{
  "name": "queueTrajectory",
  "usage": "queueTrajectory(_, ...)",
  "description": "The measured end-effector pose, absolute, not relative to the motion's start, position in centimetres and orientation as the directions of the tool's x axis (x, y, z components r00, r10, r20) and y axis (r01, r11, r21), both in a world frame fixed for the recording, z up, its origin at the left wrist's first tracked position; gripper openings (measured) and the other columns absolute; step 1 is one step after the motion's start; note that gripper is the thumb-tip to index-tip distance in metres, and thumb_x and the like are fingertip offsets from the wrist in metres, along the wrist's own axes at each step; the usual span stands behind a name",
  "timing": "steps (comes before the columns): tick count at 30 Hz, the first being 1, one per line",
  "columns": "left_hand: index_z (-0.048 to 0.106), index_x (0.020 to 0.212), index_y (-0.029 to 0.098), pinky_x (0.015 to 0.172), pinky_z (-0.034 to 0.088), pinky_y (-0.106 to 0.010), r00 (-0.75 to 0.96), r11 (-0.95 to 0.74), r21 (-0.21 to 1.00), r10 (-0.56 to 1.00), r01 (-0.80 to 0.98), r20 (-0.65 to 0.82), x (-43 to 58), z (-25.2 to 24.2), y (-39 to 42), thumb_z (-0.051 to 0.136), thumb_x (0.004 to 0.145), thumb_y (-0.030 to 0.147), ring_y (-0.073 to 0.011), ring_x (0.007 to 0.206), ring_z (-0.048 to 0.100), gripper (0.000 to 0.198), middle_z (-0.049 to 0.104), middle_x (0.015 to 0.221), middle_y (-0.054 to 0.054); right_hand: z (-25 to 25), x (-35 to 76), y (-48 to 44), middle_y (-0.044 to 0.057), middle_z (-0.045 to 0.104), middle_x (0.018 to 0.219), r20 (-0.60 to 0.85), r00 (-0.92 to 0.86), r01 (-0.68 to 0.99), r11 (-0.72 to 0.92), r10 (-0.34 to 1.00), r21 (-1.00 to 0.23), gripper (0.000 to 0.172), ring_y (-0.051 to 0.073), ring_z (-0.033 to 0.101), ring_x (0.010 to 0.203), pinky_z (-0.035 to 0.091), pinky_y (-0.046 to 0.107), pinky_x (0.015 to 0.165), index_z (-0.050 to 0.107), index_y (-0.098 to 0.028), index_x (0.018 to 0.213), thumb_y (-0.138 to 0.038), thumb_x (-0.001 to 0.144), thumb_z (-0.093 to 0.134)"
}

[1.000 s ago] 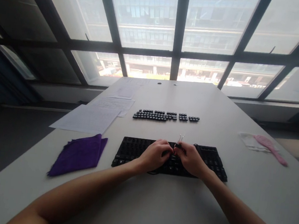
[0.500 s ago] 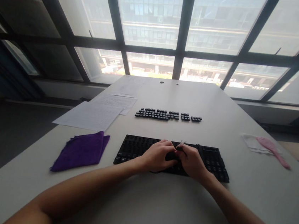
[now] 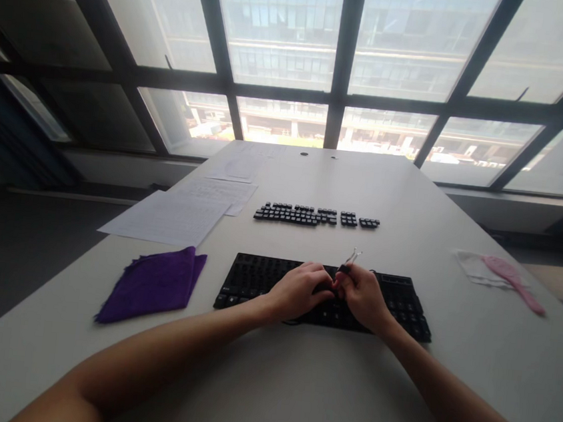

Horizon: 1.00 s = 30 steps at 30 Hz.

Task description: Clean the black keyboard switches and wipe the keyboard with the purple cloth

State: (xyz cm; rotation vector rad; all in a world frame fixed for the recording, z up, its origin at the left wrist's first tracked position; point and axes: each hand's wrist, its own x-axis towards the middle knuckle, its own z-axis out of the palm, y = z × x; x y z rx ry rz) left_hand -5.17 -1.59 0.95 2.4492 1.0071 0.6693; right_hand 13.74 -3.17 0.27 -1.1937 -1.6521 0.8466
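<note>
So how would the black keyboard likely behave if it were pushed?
The black keyboard is probably stiff, since its long outline looks straight. It seems unlikely to roll or tip, lying broad and low on the white table. It may slide fairly easily, as the tabletop looks smooth.

A folded purple cloth (image 3: 150, 286) lies on the white counter (image 3: 263, 384), near overlapping paper sheets (image 3: 167, 218). At right, a pink long-handled object (image 3: 512, 279) lies partly over a white cloth (image 3: 471, 266). Beyond rise dark-framed windows (image 3: 290, 34); a dark blue curtain (image 3: 18, 133) hangs at left.
</note>
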Motion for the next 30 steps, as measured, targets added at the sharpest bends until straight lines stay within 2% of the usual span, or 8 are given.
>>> queueTrajectory(4,0.067,0.098,0.022,0.089,0.047,-0.033,0.6,-0.632,0.61,0.742,0.478,0.299,-5.3,1.0,-1.5,0.07,0.085,0.024,-0.0208,0.098,0.061,0.014,0.066,0.1,-0.004,0.2,13.7,-3.4,0.0,0.064,0.063,0.314,-0.135,0.345,0.341,0.94,-0.875,0.02,0.016,0.059,0.058,0.045,0.027,0.057,0.062,-0.018,0.078,-0.03,0.092,0.055)
queueTrajectory(10,0.06,0.113,0.024,0.09,0.048,-0.033,0.514,-0.604,0.68,0.773,0.416,0.373,-5.4,1.0,-1.6,0.075,0.08,0.019,-0.0194,0.095,0.062,0.036,0.067,0.098,-0.002,0.2,13.4,-3.7,0.004,0.069,0.075,0.377,-0.066,0.42,0.369,0.924,-0.829,0.019,0.019,0.063,0.067,0.047,0.03,0.065,0.062,-0.019,0.086,-0.033,0.095,0.053)
queueTrajectory(13,0.059,0.113,0.024,0.09,0.049,-0.035,0.545,-0.643,0.63,0.745,0.435,0.384,-5.5,1.2,-1.8,0.072,0.084,0.019,-0.0206,0.098,0.06,0.033,0.066,0.1,-0.003,0.3,13.4,-3.6,0.003,0.069,0.073,0.335,-0.078,0.372,0.339,0.939,-0.864,0.02,0.019,0.065,0.066,0.048,0.03,0.064,0.06,-0.02,0.087,-0.036,0.096,0.051)
queueTrajectory(18,0.062,0.115,0.027,0.097,0.047,-0.038,0.641,-0.767,0.434,0.637,0.472,0.428,-5.5,1.3,-2.3,0.059,0.092,0.017,-0.0224,0.108,0.055,0.026,0.06,0.117,-0.007,0.5,13.5,-3.4,0.002,0.068,0.07,0.315,-0.05,0.274,0.316,0.948,-0.908,0.024,0.019,0.064,0.063,0.049,0.029,0.061,0.056,-0.021,0.083,-0.041,0.095,0.053)
queueTrajectory(20,0.064,0.112,0.026,0.096,0.048,-0.037,0.636,-0.778,0.421,0.626,0.466,0.452,-5.4,1.3,-2.5,0.059,0.092,0.018,-0.0221,0.108,0.055,0.022,0.059,0.116,-0.008,0.5,13.4,-3.3,0.002,0.068,0.069,0.311,-0.045,0.285,0.311,0.949,-0.907,0.024,0.019,0.063,0.061,0.049,0.029,0.061,0.056,-0.021,0.082,-0.041,0.095,0.053)
queueTrajectory(24,0.067,0.102,0.022,0.089,0.051,-0.031,0.608,-0.749,0.53,0.648,0.398,0.46,-5.9,2.1,-1.9,0.064,0.091,0.024,-0.0186,0.097,0.061,0.012,0.065,0.102,-0.006,0.4,13.4,-3.2,0.004,0.07,0.068,0.305,0.029,0.304,0.283,0.952,-0.91,0.026,0.019,0.064,0.059,0.049,0.029,0.061,0.055,-0.021,0.083,-0.043,0.097,0.05)
queueTrajectory(28,0.069,0.099,0.019,0.074,0.054,-0.027,0.484,-0.621,0.629,0.775,0.467,0.407,-6.9,3.1,1.7,0.071,0.083,0.02,-0.0153,0.078,0.065,0.016,0.07,0.089,-0.003,0.3,13.3,-3.1,0.005,0.071,0.069,0.306,0.041,0.299,0.281,0.951,-0.912,0.027,0.018,0.064,0.058,0.049,0.029,0.061,0.056,-0.02,0.083,-0.043,0.097,0.051)
queueTrajectory(30,0.072,0.091,0.018,0.073,0.055,-0.027,0.44,-0.589,0.637,0.804,0.497,0.4,-7.1,3.1,4.5,0.072,0.08,0.02,-0.0161,0.076,0.067,0.011,0.072,0.085,-0.003,0.2,13.3,-3.2,0.004,0.071,0.069,0.312,0.012,0.321,0.292,0.95,-0.901,0.027,0.018,0.064,0.059,0.048,0.028,0.061,0.057,-0.02,0.081,-0.041,0.097,0.051)
